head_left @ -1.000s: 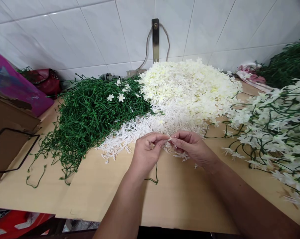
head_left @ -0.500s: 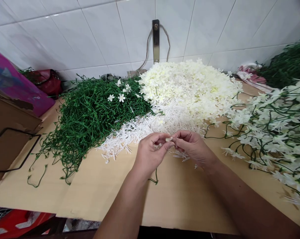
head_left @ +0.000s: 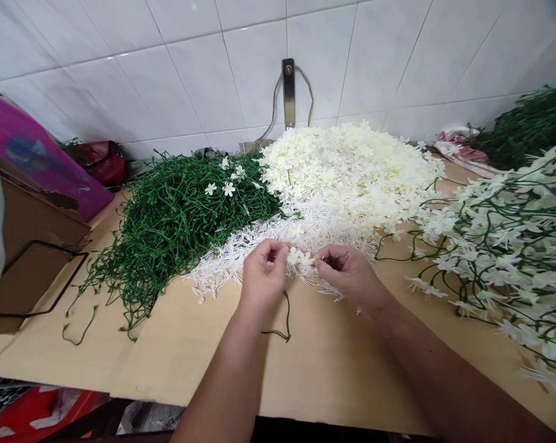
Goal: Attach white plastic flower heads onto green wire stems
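Observation:
White artificial flowers [head_left: 301, 257] show between my two hands, just in front of a heap of thin white stamens [head_left: 254, 237]. My left hand [head_left: 265, 271] pinches the flowers from the left, fingertips closed. On the other side, my right hand [head_left: 345, 267] is closed in a pinch at the flowers' right edge; a small pale bit shows at its fingertips, too small to make out. A green plastic stem [head_left: 287, 317] hangs or lies below my left hand. Behind the stamens rises a big pile of cream-white flower heads [head_left: 352, 160].
A mound of green stems [head_left: 181, 203] lies at left, with a few blossoms on top. Finished-looking stemmed flowers [head_left: 504, 246] spread along the right. A cardboard box [head_left: 33, 264] and purple bag [head_left: 42, 154] stand far left. A tiled wall [head_left: 181, 80] closes the back.
My hands have drawn slightly apart, so the white flowers between them now show. More of the green stem is visible below my left hand. The view has tilted up a little.

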### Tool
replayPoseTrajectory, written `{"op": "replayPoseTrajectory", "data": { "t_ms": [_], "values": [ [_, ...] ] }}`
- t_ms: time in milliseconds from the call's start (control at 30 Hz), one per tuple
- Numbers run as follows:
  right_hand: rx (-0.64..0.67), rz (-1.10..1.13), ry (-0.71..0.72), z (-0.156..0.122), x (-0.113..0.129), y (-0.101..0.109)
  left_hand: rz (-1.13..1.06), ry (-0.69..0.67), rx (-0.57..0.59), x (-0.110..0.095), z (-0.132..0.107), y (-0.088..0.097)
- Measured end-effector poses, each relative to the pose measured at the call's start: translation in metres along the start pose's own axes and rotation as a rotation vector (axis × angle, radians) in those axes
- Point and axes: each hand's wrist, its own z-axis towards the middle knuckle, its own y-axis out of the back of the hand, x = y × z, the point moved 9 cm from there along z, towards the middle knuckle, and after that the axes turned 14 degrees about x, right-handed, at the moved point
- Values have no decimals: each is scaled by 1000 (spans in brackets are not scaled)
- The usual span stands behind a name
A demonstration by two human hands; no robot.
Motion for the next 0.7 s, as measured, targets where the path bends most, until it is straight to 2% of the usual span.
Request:
{"op": "replayPoseTrajectory", "data": {
  "t_ms": [133, 200, 233, 300, 367, 433, 500, 600, 700],
  "values": [
    [-55, 89, 17, 1, -4, 10, 68, -39, -296, 3, -3, 45],
    [-52, 95, 17, 3, -6, 9, 168, -79, -386, -6, -9, 53],
    [-44, 86, 13, 3, -6, 8, 197, -92, -385, -11, -12, 51],
    [-30, 63, 14, 4, -5, 4, 165, -71, -266, -15, -15, 33],
    [-22, 49, 29, 3, -2, 1, 3, 34, -77, -7, -16, 5],
    [-20, 36, 57, 1, 4, -2, -197, 109, 28, 2, -20, -15],
    [3, 35, 84, 0, 9, -5, -376, 136, 46, 8, -23, -23],
    [57, 118, 94, -1, 10, -12, -651, 189, 31, 19, -26, -26],
    [35, 262, 73, 0, 5, -12, -927, 288, 53, 29, -30, -35]
  ]
}}
